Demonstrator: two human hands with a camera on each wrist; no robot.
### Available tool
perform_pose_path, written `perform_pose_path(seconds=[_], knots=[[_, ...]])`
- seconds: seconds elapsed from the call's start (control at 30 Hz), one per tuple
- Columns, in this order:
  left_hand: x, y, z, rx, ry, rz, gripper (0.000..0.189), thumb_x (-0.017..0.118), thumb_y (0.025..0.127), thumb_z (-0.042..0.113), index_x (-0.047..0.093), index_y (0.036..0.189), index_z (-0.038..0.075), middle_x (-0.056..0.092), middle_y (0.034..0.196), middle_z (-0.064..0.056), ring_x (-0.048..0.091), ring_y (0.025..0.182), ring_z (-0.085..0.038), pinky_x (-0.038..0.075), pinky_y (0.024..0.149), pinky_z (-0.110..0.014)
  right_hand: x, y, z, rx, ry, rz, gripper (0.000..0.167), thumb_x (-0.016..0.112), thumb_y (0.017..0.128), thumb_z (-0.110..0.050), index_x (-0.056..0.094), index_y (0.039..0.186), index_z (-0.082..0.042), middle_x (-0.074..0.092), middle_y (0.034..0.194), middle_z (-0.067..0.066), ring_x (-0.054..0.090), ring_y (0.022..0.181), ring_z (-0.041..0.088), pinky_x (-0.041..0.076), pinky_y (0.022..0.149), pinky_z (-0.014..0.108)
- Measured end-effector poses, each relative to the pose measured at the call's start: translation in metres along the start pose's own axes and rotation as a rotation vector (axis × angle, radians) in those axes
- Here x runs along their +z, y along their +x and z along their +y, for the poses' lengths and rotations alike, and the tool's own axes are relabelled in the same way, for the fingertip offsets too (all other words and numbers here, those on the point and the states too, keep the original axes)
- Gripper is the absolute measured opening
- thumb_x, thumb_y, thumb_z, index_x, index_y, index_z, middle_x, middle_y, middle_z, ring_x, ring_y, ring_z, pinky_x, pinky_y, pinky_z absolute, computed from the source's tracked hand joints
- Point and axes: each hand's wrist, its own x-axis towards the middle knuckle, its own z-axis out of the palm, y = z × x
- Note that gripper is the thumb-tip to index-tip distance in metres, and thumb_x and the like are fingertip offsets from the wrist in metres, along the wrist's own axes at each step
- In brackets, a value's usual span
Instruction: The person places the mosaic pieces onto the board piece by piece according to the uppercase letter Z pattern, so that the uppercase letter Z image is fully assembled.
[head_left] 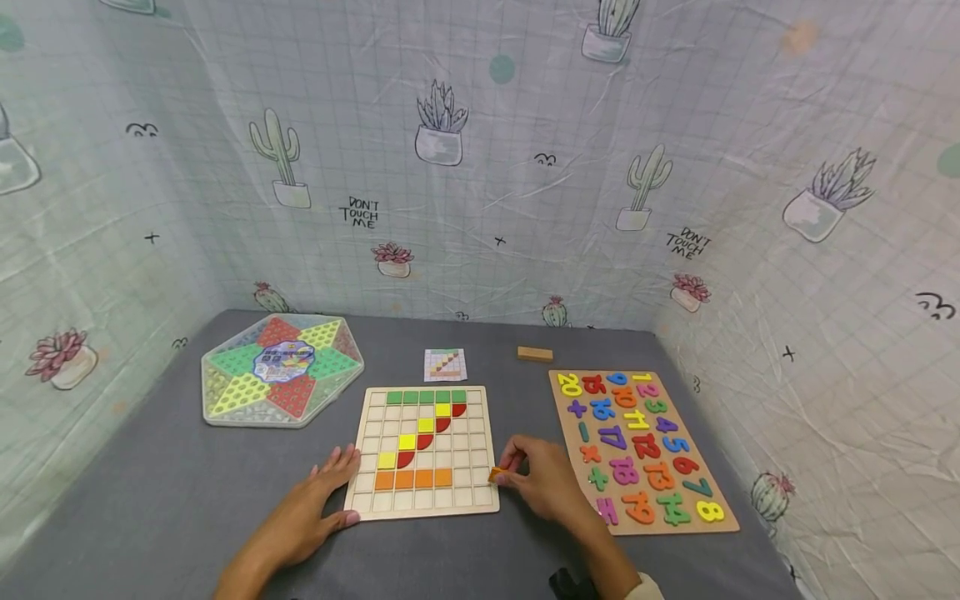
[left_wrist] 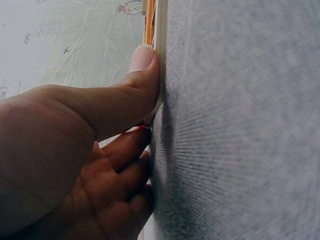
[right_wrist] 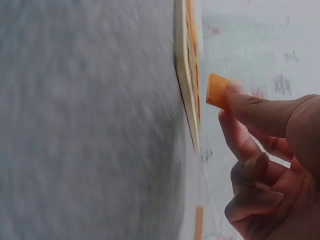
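A square wooden grid board (head_left: 468,433) lies on the table, with green tiles (head_left: 427,397) along its top row. Yellow tiles (head_left: 407,442) and red quarter-round tiles (head_left: 406,459) step diagonally across it, and orange tiles (head_left: 414,479) fill part of a lower row. My left hand (head_left: 318,500) touches the board's left edge, fingers spread and thumb at the near corner. Between thumb and index finger, my right hand (head_left: 543,479) pinches an orange square tile (right_wrist: 217,91) over the board's right edge. In the right wrist view the tile appears raised off the board.
Behind the board lies a pattern card (head_left: 445,365), with a small wooden block (head_left: 535,354) to its right. A hexagonal star-patterned game board (head_left: 282,371) sits at the left. On the right, a number puzzle board (head_left: 712,492) lies close to my right forearm.
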Motion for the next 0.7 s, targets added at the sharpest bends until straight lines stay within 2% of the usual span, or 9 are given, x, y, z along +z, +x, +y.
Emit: perform_pose_path(seconds=[0.1,0.23,0.3,0.5,0.57,0.7], knots=[[0.000,0.000,0.000,0.004,0.002,0.007,0.083,0.084,0.088,0.027,0.049,0.158,0.003,0.040,0.170,-0.015,0.030,0.160,-0.040,0.015,0.134,-0.027,0.006,0.005,-0.007,-0.060,0.000,-0.042,0.023,0.090,0.086,-0.024,0.067,0.084,-0.025,0.061,0.074,-0.014,0.053,0.069,0.002,0.042,0.063,0.021],[0.000,0.000,0.000,0.007,0.023,0.003,0.083,0.085,0.087,0.027,0.049,0.158,0.002,0.041,0.169,-0.015,0.031,0.159,-0.041,0.028,0.129,-0.050,0.014,0.013,-0.017,-0.082,-0.026,-0.080,0.022,0.089,0.088,-0.024,0.068,0.085,-0.025,0.060,0.073,-0.015,0.052,0.067,0.002,0.042,0.061,0.022],[0.000,0.000,0.000,0.008,0.026,-0.001,0.084,0.085,0.086,0.028,0.049,0.158,0.002,0.041,0.169,-0.015,0.032,0.159,-0.041,0.029,0.126,-0.056,0.018,0.017,-0.022,-0.082,-0.044,-0.083,0.021,0.089,0.088,-0.024,0.068,0.084,-0.025,0.060,0.072,-0.015,0.051,0.065,0.003,0.042,0.060,0.022],[0.001,-0.002,-0.001,0.008,0.022,-0.001,0.084,0.085,0.086,0.029,0.049,0.158,0.003,0.042,0.169,-0.015,0.031,0.158,-0.040,0.029,0.129,-0.048,0.031,0.024,-0.032,-0.068,-0.095,-0.122,0.021,0.088,0.089,-0.023,0.068,0.082,-0.025,0.056,0.068,-0.013,0.049,0.062,0.003,0.038,0.054,0.021],[0.002,-0.003,-0.001,0.006,0.029,-0.002,0.084,0.085,0.086,0.029,0.050,0.158,0.003,0.042,0.169,-0.015,0.032,0.158,-0.040,0.031,0.128,-0.048,0.034,0.024,-0.034,-0.064,-0.093,-0.136,0.021,0.087,0.090,-0.021,0.068,0.082,-0.025,0.055,0.067,-0.012,0.049,0.062,0.004,0.037,0.052,0.021],[0.003,-0.004,-0.001,0.003,0.041,-0.015,0.084,0.086,0.086,0.028,0.050,0.157,0.002,0.042,0.168,-0.016,0.033,0.158,-0.041,0.031,0.124,-0.059,0.037,0.023,-0.034,-0.046,-0.061,-0.148,0.020,0.087,0.090,-0.017,0.070,0.081,-0.024,0.056,0.066,-0.011,0.050,0.062,0.005,0.038,0.052,0.021]])
